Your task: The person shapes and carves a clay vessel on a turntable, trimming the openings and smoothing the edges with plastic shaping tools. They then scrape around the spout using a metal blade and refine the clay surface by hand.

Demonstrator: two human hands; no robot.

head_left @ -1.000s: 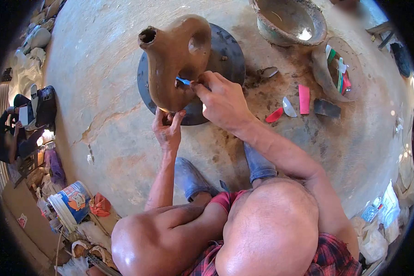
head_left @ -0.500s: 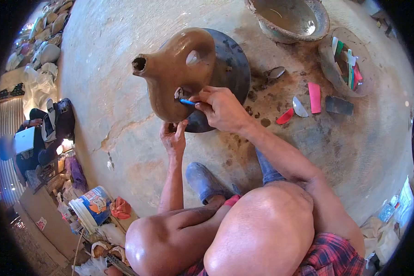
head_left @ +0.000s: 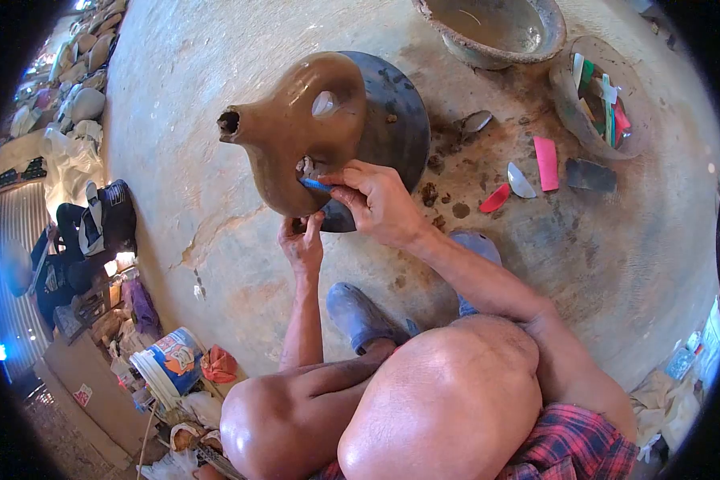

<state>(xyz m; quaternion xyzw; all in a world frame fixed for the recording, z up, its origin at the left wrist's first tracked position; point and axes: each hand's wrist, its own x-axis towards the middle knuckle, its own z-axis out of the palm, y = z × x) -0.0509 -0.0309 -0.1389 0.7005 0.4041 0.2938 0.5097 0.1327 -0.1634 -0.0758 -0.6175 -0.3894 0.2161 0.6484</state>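
Apparently I'm at the step of dressing the edge of the lower hole [head_left: 309,166] in the brown clay vessel [head_left: 290,128], which overlaps a dark disc [head_left: 402,132] left of the frame's upper centre. My right hand [head_left: 384,204] pinches a blue tool [head_left: 315,185] at that hole; my left hand [head_left: 302,244] touches the vessel's lower end, its grip hidden from me. I'd say the next stroke calls for light pressure and a steadied wall.

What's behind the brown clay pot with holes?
A dark round disc shows behind the clay pot, mostly on the picture's right. The clay pot and right hand cover the rest, so I can't see there.
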